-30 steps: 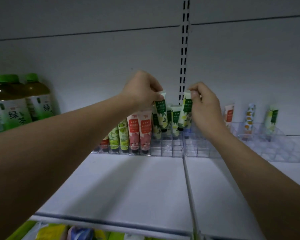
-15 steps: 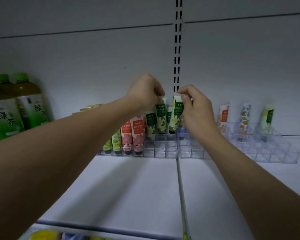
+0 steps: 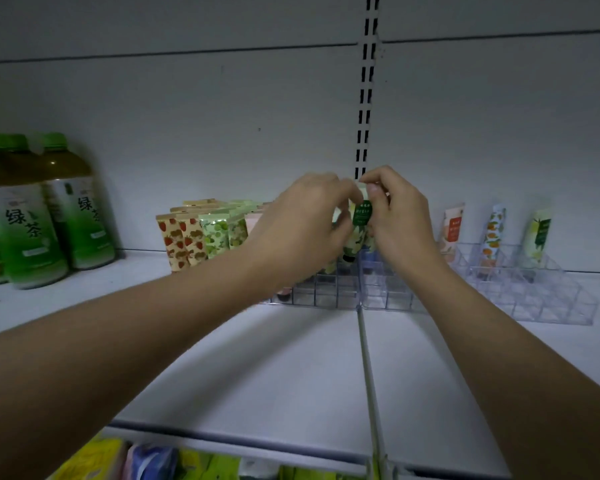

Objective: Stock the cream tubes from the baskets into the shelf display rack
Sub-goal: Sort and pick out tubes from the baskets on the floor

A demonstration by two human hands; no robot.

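Basically both hands were up at the back of a white metal shelf (image 3: 291, 368), meeting over the clear plastic display rack (image 3: 534, 299). Right hand (image 3: 400, 220) pinched the flat top end of a green-labelled cream tube (image 3: 360, 220), thumb on the front face, tube upright with its cap end down just above the rack's cells near the middle seam. Left hand (image 3: 305, 230) had fingers curled in against the same tube's left side; a pale tube edge showed behind those fingers, couldn't tell whether that hand gripped it or only touched. Rack was a stepped grid of open cells, running across both shelf panels; front rows looked unfilled. Left section held rows of tubes: strawberry-print tubes (image 3: 179, 240) at the far left end, green-patterned tubes (image 3: 219, 233) next to them, more behind, partly hidden by the left forearm. Right section's back row had three tubes standing apart: an orange-labelled tube (image 3: 451, 226), an orange-fruit tube (image 3: 494, 233), a yellow-green tube (image 3: 539, 237). Shelf deck was two white panels joined by a metal seam (image 3: 366, 368) running toward the camera. Back wall was plain grey-white panelling with a slotted upright (image 3: 365, 98) above the hands. Green tea bottles (image 3: 32, 216) with green caps stood at the far left, well apart from the rack. Lower shelf edge showed blurred yellow and blue packaging (image 3: 142, 460). Lighting was dim.
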